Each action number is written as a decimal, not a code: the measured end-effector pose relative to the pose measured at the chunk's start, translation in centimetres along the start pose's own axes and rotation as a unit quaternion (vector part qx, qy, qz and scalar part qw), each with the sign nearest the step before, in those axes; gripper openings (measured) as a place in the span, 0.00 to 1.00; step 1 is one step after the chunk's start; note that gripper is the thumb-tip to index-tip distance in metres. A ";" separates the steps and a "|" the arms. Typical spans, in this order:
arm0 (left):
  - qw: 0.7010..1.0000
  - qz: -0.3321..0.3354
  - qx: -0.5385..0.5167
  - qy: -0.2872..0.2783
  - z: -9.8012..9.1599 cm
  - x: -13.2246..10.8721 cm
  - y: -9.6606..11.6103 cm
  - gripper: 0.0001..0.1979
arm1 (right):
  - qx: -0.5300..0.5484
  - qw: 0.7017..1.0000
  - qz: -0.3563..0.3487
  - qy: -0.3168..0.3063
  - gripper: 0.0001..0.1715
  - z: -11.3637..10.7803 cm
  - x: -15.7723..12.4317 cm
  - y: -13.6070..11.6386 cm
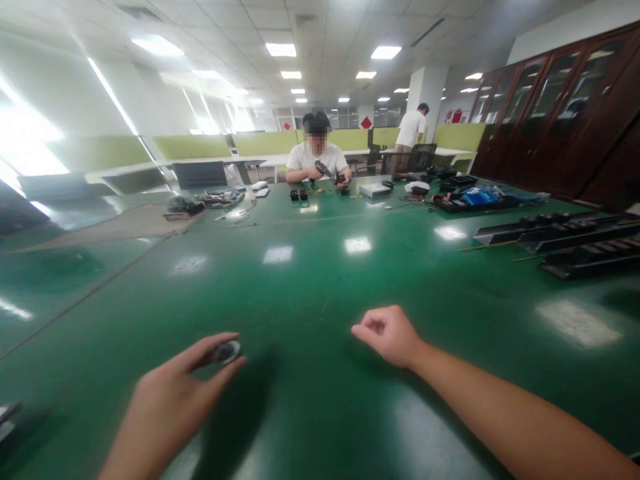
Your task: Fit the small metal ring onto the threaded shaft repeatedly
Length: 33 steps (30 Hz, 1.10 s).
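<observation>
My left hand [173, 393] hovers low over the green table [310, 293] near its front, with thumb and fingers pinched on a small round dark part with a pale rim [227, 351]. To its right, my right hand [389, 335] rests above the table with the fingers curled into a loose fist. Nothing shows inside that fist. The two hands are about a forearm's length apart.
Across the table a person in a white shirt [316, 160] handles small black parts [299, 195]. Long black trays [570, 240] lie at the right, with boxes and cables [465, 197] behind them. More clutter [205, 202] sits far left. Another person [411, 130] stands by desks behind.
</observation>
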<state>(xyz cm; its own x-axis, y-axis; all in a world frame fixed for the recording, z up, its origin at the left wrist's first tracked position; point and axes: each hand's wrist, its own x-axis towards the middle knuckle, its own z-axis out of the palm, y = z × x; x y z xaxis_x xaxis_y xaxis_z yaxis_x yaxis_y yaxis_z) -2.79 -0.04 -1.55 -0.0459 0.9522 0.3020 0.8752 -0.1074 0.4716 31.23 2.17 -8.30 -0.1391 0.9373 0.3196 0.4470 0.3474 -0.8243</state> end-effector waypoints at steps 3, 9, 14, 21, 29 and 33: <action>0.984 0.137 -0.079 -0.086 4.8 1.7 5.6 0.15 | -0.015 0.999 0.030 0.030 0.09 -0.2 0.0 0.2; 0.929 0.248 -0.245 -0.123 12.8 2.0 11.5 0.10 | 0.020 0.997 0.072 -0.013 0.09 -0.5 -0.3 0.6; 0.911 0.248 -0.283 -0.170 14.0 1.4 10.2 0.08 | 0.028 0.996 0.081 -0.038 0.03 -0.2 -0.6 0.2; 0.923 0.169 -0.310 -0.154 13.9 1.5 10.0 0.13 | 0.043 0.994 0.090 -0.047 0.06 -0.3 -1.0 -0.3; 0.913 0.198 -0.320 -0.159 13.8 1.2 10.1 0.12 | 0.064 0.992 0.081 -0.076 0.16 -0.4 -1.2 -0.5; 0.912 0.190 -0.326 -0.159 13.8 1.1 10.2 0.12 | 0.081 0.989 0.093 -0.080 0.17 -0.3 -1.2 -0.4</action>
<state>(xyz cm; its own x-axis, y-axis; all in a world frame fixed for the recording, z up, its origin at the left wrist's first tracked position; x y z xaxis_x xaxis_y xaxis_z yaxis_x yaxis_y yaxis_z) 12.70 3.86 -7.84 0.4343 0.8346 0.3390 0.3213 -0.4951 0.8073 31.50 0.93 -8.23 -0.2117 0.9734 0.0871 0.3316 0.1554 -0.9306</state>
